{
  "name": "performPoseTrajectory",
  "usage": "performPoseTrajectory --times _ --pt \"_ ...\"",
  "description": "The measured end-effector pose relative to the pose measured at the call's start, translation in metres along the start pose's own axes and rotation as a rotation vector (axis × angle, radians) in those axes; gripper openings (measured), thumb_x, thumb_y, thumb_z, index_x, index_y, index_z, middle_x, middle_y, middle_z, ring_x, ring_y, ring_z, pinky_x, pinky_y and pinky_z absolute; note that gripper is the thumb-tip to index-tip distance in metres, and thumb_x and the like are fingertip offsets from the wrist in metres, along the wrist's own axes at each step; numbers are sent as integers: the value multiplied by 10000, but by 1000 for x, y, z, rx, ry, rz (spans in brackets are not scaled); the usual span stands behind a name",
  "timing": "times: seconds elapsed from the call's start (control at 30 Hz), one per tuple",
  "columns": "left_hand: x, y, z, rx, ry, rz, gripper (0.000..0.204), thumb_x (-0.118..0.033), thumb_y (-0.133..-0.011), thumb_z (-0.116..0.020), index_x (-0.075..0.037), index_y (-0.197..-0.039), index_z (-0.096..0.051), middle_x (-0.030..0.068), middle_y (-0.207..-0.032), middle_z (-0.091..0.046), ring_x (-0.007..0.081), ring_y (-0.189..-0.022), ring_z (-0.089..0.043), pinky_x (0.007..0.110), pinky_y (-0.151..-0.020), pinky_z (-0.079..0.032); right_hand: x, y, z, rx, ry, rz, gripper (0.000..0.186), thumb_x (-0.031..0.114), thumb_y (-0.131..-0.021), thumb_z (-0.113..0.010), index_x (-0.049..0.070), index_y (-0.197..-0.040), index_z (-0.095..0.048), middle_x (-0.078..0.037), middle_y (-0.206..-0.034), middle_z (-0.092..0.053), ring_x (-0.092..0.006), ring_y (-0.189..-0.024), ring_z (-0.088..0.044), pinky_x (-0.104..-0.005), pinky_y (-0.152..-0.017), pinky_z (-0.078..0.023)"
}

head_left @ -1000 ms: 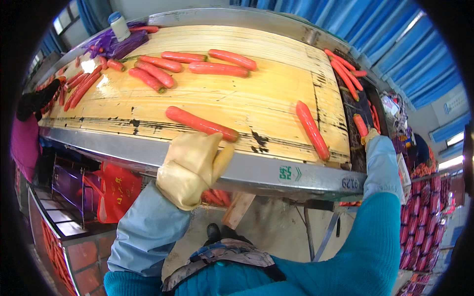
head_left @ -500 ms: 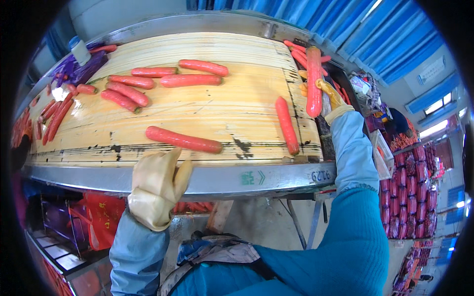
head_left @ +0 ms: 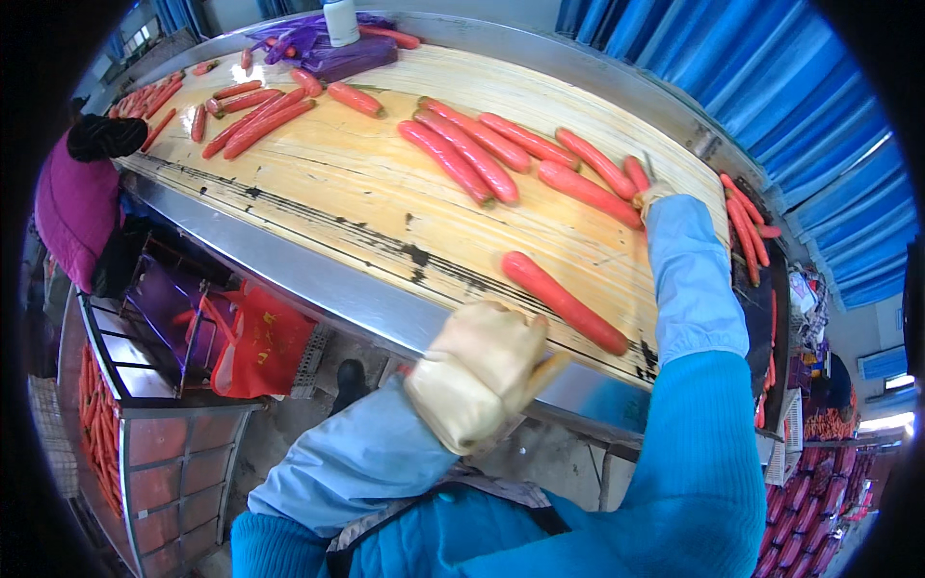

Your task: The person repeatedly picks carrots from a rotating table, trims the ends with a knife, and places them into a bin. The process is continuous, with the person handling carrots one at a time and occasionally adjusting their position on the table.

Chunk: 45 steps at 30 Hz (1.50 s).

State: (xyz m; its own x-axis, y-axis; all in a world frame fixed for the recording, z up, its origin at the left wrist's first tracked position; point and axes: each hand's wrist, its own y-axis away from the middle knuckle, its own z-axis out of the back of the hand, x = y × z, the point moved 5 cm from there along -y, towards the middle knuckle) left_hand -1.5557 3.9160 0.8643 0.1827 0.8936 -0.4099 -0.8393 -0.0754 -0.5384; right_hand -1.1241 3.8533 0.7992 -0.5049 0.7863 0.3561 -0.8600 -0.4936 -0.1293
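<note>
My left hand [head_left: 479, 376], in a cream rubber glove, hovers over the metal edge of the table with its thumb apart from the fingers and nothing in it. Just beyond it a single red carrot [head_left: 564, 302] lies slantwise on the pale table top. My right hand [head_left: 657, 199], also gloved, reaches across the table at the right end of a group of carrots [head_left: 590, 193]. A short carrot piece [head_left: 636, 173] and a thin dark stalk-like thing [head_left: 649, 166] show at its fingers. The sleeve and glove hide most of those fingers.
More carrots [head_left: 260, 125] lie further left, near a purple bag [head_left: 342, 63] with a white bottle [head_left: 340, 23]. Several carrots [head_left: 742, 226] lie past the table's right end. A person in a magenta top [head_left: 79, 197] stands at the left. Below are a red bag [head_left: 265, 342] and a carrot-filled metal bin [head_left: 159, 462].
The view has turned left. My right hand has left the table's right end, where it held a carrot, and now reaches among carrots on the table. That carrot no longer shows plainly in it.
</note>
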Motion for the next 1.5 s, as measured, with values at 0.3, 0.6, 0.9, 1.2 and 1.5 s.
performPoseTrajectory --times 0.3,0.6,0.9,1.2,1.5 --pt "34 5 -21 309 139 -42 286 -275 -887 -646 -7 -978 -685 178 -953 -727 324 -924 -700 414 -819 -552 277 43 -140 237 -12 283 462 309 -902 -727 27 -1236 -580 -251 -1071 -698 -405 -996 -694 -474 -864 -562" --pt "226 66 126 362 601 -132 349 -61 -862 -665 -11 -1207 -656 172 -1169 -663 348 -1112 -641 410 -990 -512 295 43 -164 143 -13 182 538 302 -856 -712 66 -1313 -554 -250 -1109 -679 -419 -1015 -669 -471 -880 -520" --pt "445 72 257 130 685 564 342 -266 -957 -671 -65 -1234 -682 172 -1125 -715 320 -1070 -686 341 -943 -520 327 50 -149 123 3 -28 559 237 -860 -684 123 -1386 -532 -261 -1123 -678 -451 -1029 -657 -481 -887 -523" --pt "507 94 240 344 622 565 430 -475 -956 -602 -144 -1210 -708 84 -1137 -725 224 -1063 -688 329 -934 -511 298 43 -163 49 263 -197 632 292 -855 -731 143 -1425 -504 -250 -1111 -699 -441 -1030 -674 -507 -879 -543" --pt "525 70 285 478 923 754 434 -405 -969 -607 -87 -1254 -687 9 -1111 -711 100 -866 -622 259 -623 -510 325 40 -154 9 300 -298 576 301 -880 -710 106 -1391 -533 -254 -1104 -704 -429 -999 -685 -494 -851 -540"
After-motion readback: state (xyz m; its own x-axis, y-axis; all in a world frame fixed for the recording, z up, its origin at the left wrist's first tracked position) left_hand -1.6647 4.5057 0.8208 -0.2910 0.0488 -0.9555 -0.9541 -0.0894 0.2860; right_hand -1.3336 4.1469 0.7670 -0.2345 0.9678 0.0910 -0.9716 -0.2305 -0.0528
